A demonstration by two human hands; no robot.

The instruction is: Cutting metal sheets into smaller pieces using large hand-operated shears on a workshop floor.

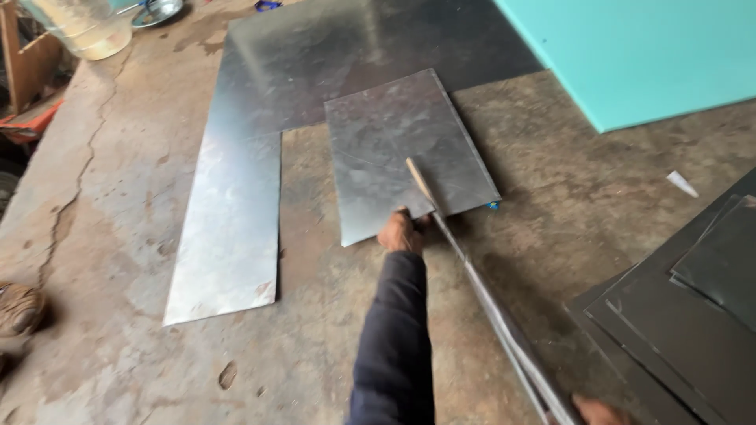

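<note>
Head view, looking down at concrete floor [118,197], cracked along the left side.

Left hand [402,233]: arm in dark sleeve [394,338] stretched forward, hand resting at the near edge of a small rectangular metal sheet [405,149]. Fingers curled down onto that edge, seemingly pinching it; thumb side hidden, so grip not fully confirmed.

Right hand [600,410]: only a sliver visible at the bottom edge of frame, closed around the near end of a long thin metal strip [488,307]. How tightly the fingers close: cannot tell, mostly cut off.

Strip runs diagonally from right hand up toward the small sheet. Far end, pale and tapered [420,182], lying over the near part of the sheet, just beside the left hand.

Small sheet lying flat on floor, far corner overlapping a large L-shaped metal sheet [260,102]. Long leg of the L running toward the camera on the left, well apart from the hand.

Surroundings:
- Turquoise board [654,47] at top right, flat on floor.
- Stack of dark metal sheets [693,315] at lower right, near the right hand.
- Clear plastic container [87,27] at top left.
- Small white scrap [682,183] on floor at right.
- Shoe [17,308] of another person at left edge.
</note>
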